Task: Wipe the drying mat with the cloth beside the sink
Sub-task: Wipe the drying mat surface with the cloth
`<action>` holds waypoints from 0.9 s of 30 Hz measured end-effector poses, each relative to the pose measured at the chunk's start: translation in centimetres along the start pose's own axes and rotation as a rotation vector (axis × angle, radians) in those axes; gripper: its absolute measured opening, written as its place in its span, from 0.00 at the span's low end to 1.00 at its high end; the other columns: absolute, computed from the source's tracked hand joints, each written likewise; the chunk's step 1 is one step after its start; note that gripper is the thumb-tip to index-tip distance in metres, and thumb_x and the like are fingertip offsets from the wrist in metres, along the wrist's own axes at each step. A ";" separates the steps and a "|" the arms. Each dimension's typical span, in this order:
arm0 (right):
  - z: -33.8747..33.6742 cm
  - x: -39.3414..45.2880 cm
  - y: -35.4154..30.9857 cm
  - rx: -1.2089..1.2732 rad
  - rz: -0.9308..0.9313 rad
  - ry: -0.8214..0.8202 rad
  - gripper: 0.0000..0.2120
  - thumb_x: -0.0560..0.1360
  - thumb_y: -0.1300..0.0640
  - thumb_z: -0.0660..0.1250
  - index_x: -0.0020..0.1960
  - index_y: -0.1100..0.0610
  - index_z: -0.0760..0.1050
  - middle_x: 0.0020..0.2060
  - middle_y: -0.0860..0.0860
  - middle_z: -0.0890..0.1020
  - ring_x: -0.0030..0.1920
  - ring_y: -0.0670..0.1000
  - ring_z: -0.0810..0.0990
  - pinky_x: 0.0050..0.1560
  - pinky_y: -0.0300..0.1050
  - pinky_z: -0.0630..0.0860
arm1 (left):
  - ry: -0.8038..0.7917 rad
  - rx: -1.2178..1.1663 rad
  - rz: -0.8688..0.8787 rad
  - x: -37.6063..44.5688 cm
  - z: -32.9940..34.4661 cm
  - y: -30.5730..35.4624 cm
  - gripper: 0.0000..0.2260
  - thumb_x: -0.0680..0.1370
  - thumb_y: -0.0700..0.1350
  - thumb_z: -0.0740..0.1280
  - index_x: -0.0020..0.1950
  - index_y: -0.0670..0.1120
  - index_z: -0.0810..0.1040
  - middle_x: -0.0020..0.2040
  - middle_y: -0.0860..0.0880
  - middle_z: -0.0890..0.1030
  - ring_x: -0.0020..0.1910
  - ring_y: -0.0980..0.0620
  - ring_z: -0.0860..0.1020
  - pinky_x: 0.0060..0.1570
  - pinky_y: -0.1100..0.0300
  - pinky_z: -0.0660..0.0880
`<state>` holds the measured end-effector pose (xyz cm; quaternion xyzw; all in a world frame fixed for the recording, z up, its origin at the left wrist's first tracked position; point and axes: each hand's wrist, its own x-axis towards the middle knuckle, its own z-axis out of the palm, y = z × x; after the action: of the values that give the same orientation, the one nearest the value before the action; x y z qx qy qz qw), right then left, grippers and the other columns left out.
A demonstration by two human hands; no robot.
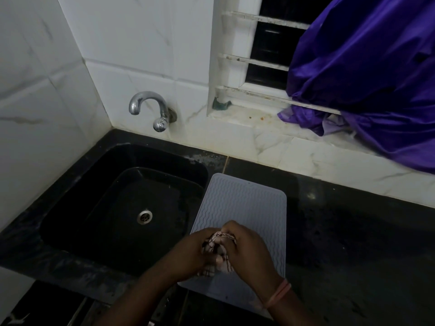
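- Cloth (217, 254) bunched between left hand (195, 249) and right hand (246, 245), fingers of both curled tight round it.
- Held just above near end of drying mat (244, 201), beside sink (98, 191).
- Judged gathering step; next: press down, sweep along ridges.

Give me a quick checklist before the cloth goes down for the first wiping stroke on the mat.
1. Cloth in hand: ok, left hand and right hand both grip it, bunched.
2. Cloth over the drying mat: ok.
3. Mat flat on the counter: ok.
4. Mat surface free of objects: ok on the visible part.
5. Cloth damp or dry: cannot tell.
6. Tap off: ok, no water seen running.
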<state>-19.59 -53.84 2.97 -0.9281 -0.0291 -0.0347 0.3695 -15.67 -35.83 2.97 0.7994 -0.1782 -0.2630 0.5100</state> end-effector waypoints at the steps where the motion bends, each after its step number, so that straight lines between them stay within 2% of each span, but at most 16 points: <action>1: -0.4 0.3 0.1 0.017 -0.026 -0.043 0.05 0.82 0.51 0.65 0.48 0.45 0.78 0.39 0.41 0.81 0.41 0.41 0.80 0.43 0.44 0.78 | 0.048 0.112 0.010 0.1 0.0 -0.1 0.13 0.76 0.42 0.72 0.58 0.56 0.80 0.51 0.57 0.85 0.51 0.60 0.82 0.53 0.61 0.78; 3: -1.4 1.0 0.2 0.045 -0.052 -0.147 0.06 0.82 0.50 0.65 0.49 0.46 0.80 0.38 0.42 0.84 0.39 0.42 0.82 0.43 0.47 0.80 | 0.093 0.275 0.007 -0.1 -0.3 0.2 0.07 0.79 0.44 0.66 0.50 0.57 0.78 0.46 0.57 0.84 0.48 0.59 0.82 0.49 0.60 0.78; 6: -2.8 2.2 1.2 0.060 -0.029 -0.207 0.04 0.79 0.50 0.69 0.48 0.46 0.82 0.40 0.42 0.86 0.41 0.42 0.84 0.46 0.50 0.81 | 0.028 0.326 -0.033 0.2 -1.2 0.5 0.09 0.78 0.42 0.63 0.43 0.56 0.77 0.42 0.57 0.82 0.44 0.59 0.81 0.45 0.60 0.76; 8: -3.3 2.8 1.7 0.127 0.032 -0.226 0.02 0.74 0.49 0.73 0.46 0.47 0.82 0.41 0.41 0.86 0.44 0.42 0.84 0.50 0.52 0.81 | -0.056 0.247 -0.106 0.4 -1.8 1.2 0.09 0.76 0.40 0.64 0.39 0.52 0.76 0.38 0.56 0.80 0.39 0.59 0.79 0.44 0.58 0.75; 9: -3.4 3.0 1.8 0.173 0.086 -0.237 0.05 0.72 0.48 0.75 0.46 0.47 0.83 0.42 0.41 0.86 0.46 0.41 0.84 0.52 0.52 0.82 | -0.094 0.178 -0.153 0.6 -2.2 1.4 0.07 0.75 0.41 0.64 0.38 0.48 0.78 0.37 0.55 0.81 0.38 0.58 0.79 0.44 0.56 0.75; 11: -3.6 3.5 2.1 0.236 0.209 -0.288 0.12 0.69 0.41 0.77 0.47 0.47 0.83 0.45 0.43 0.87 0.47 0.41 0.85 0.54 0.53 0.82 | -0.141 0.045 -0.234 0.9 -3.0 1.6 0.06 0.73 0.44 0.66 0.43 0.45 0.82 0.41 0.51 0.85 0.42 0.52 0.83 0.49 0.54 0.77; 13: -3.9 3.7 2.4 0.340 0.313 -0.467 0.18 0.70 0.38 0.77 0.51 0.51 0.84 0.48 0.48 0.88 0.51 0.48 0.86 0.57 0.57 0.82 | -0.143 -0.108 -0.303 1.0 -3.8 1.6 0.08 0.70 0.46 0.68 0.43 0.46 0.85 0.43 0.47 0.86 0.46 0.47 0.84 0.52 0.52 0.77; 15: -4.0 3.4 3.0 0.516 0.406 -0.675 0.23 0.71 0.46 0.80 0.58 0.59 0.83 0.54 0.55 0.87 0.58 0.55 0.85 0.64 0.58 0.79 | -0.100 -0.224 -0.367 1.1 -4.4 1.1 0.07 0.66 0.45 0.70 0.39 0.46 0.86 0.41 0.46 0.85 0.43 0.47 0.83 0.51 0.54 0.75; 16: -4.0 3.2 3.2 0.579 0.429 -0.721 0.23 0.71 0.52 0.81 0.61 0.61 0.81 0.56 0.57 0.86 0.60 0.57 0.84 0.66 0.58 0.78 | -0.078 -0.236 -0.384 1.1 -4.6 0.8 0.07 0.64 0.45 0.70 0.37 0.45 0.85 0.40 0.46 0.85 0.42 0.49 0.82 0.49 0.55 0.75; 18: -3.9 3.2 3.7 0.643 0.463 -0.685 0.23 0.69 0.58 0.81 0.61 0.63 0.80 0.57 0.58 0.86 0.60 0.58 0.84 0.66 0.60 0.78 | -0.068 -0.166 -0.410 1.1 -4.6 0.4 0.06 0.65 0.45 0.70 0.38 0.45 0.83 0.38 0.48 0.83 0.39 0.51 0.80 0.46 0.56 0.74; 20: -3.7 3.4 3.8 0.671 0.497 -0.576 0.20 0.70 0.60 0.80 0.59 0.63 0.81 0.54 0.58 0.87 0.57 0.58 0.85 0.63 0.60 0.80 | -0.088 0.034 -0.439 1.1 -4.0 0.0 0.03 0.72 0.46 0.69 0.39 0.50 0.80 0.37 0.52 0.80 0.37 0.55 0.77 0.42 0.59 0.74; 22: -3.3 3.7 3.2 0.584 0.491 -0.406 0.14 0.70 0.60 0.78 0.55 0.60 0.82 0.48 0.56 0.88 0.51 0.55 0.87 0.55 0.54 0.84 | -0.040 0.243 -0.471 1.4 -3.0 -0.7 0.10 0.79 0.46 0.66 0.37 0.53 0.76 0.35 0.54 0.77 0.33 0.59 0.74 0.37 0.65 0.72; 23: -2.9 3.9 3.0 0.516 0.466 -0.308 0.12 0.70 0.60 0.78 0.52 0.59 0.82 0.45 0.55 0.87 0.47 0.53 0.87 0.49 0.50 0.84 | 0.011 0.266 -0.485 1.7 -2.6 -0.6 0.10 0.80 0.47 0.64 0.38 0.52 0.75 0.34 0.54 0.76 0.32 0.60 0.73 0.36 0.67 0.71; 25: -2.0 4.3 2.5 0.366 0.381 -0.144 0.10 0.69 0.60 0.78 0.48 0.56 0.80 0.41 0.51 0.85 0.41 0.48 0.84 0.39 0.38 0.80 | 0.079 0.236 -0.540 2.1 -1.8 0.0 0.09 0.81 0.46 0.63 0.43 0.48 0.80 0.37 0.52 0.78 0.34 0.57 0.75 0.34 0.66 0.71; 26: -1.6 4.4 2.0 0.291 0.331 -0.083 0.12 0.70 0.60 0.77 0.50 0.54 0.79 0.43 0.48 0.84 0.43 0.44 0.83 0.38 0.31 0.77 | 0.106 0.144 -0.578 2.3 -1.5 0.3 0.09 0.81 0.45 0.63 0.49 0.43 0.82 0.41 0.48 0.81 0.37 0.54 0.78 0.35 0.65 0.72; 27: -1.3 4.4 1.5 0.220 0.273 -0.027 0.14 0.72 0.60 0.76 0.55 0.52 0.78 0.47 0.45 0.83 0.47 0.42 0.82 0.42 0.27 0.74 | 0.108 0.011 -0.626 2.4 -1.2 0.4 0.11 0.82 0.44 0.63 0.53 0.39 0.82 0.46 0.43 0.83 0.41 0.50 0.80 0.39 0.63 0.73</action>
<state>-15.19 -55.74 3.25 -0.8779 0.0885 0.0316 0.4696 -13.01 -36.48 3.19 0.8309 0.1023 -0.3635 0.4087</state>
